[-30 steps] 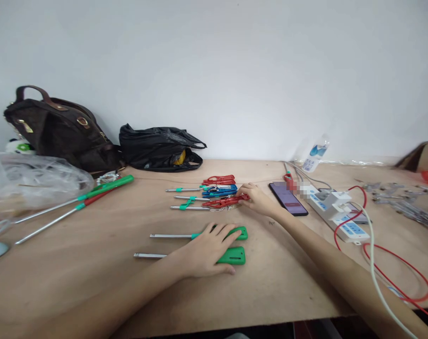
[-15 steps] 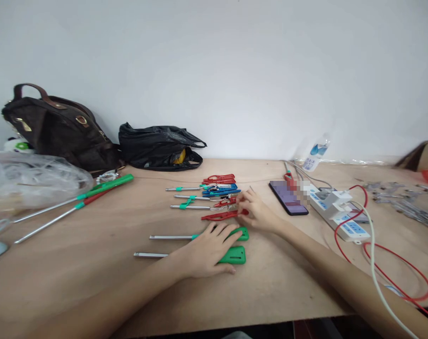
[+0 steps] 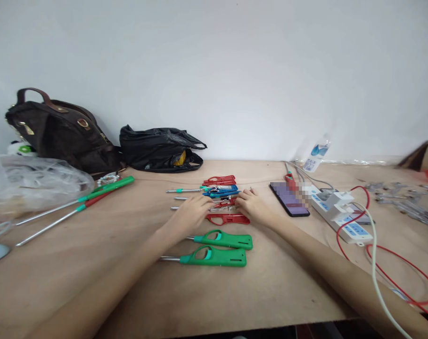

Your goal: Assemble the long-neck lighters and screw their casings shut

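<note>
Several long gas lighters lie in a column on the table, partly taken apart. My left hand (image 3: 192,211) is closed over the metal lighter tubes (image 3: 180,198) in the middle of the column, hiding their teal parts. Opposite it, my right hand (image 3: 253,205) pinches the right end of an opened red lighter (image 3: 225,202), whose inner parts show between both hands. Just below lies a red casing half (image 3: 230,219). Nearer to me are two whole green lighters, an upper one (image 3: 228,239) and a lower one (image 3: 219,257). Beyond my hands are blue casing pieces (image 3: 224,191) and another red casing (image 3: 219,180).
At left, more long lighters (image 3: 104,189) lean by a clear plastic bag (image 3: 44,181). A dark backpack (image 3: 58,127) and a black bag (image 3: 157,146) stand at the wall. Right are a phone (image 3: 290,200), a power strip (image 3: 348,226), cables, a bottle (image 3: 317,153) and metal parts (image 3: 408,202).
My left hand has left the green lighters and moved up to the tubes of the opened lighters, uncovering the green handles. My right hand stays at the red lighter's right end.
</note>
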A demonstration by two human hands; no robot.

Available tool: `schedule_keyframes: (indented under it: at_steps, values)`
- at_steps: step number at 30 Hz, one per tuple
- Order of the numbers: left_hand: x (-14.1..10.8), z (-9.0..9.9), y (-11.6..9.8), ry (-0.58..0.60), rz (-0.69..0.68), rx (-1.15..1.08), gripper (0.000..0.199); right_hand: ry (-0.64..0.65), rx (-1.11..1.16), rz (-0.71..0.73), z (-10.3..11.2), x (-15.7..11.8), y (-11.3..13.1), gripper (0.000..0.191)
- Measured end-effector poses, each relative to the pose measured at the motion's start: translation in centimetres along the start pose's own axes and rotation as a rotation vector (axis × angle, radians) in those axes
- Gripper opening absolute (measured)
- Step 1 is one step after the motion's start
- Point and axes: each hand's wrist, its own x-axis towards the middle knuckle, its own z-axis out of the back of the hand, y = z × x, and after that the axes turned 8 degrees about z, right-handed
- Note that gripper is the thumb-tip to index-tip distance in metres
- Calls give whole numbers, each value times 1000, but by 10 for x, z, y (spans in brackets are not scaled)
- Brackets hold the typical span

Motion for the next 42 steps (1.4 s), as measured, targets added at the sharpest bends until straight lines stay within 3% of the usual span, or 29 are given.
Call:
schedule_keyframes:
  at_steps: [3, 7, 11, 19, 29, 37, 42]
  values:
    - [2, -5, 27, 22, 117, 68, 24, -20, -40, -7, -4, -1, 2, 13]
    - [1, -13, 38, 72, 141, 117, 14, -46, -89, -22, -14, -1, 1, 15]
    - [2, -14, 36, 71, 141, 114, 14, -77, -98, -35, -14, -2, -1, 14]
    - [-3, 5, 24, 73, 127, 42, 20, -129, 53, 10, 10, -13, 11, 14]
    - [-7, -4, 32, -36, 149, -224, 24, -145, 201, -58, 15, -14, 18, 12]
    - [-8, 11, 27, 19, 125, -302, 25, -177, 254, -39, 21, -17, 21, 11]
    - [-9, 7, 28, 63, 157, -302, 23, -139, 253, -80, 17, -18, 19, 11]
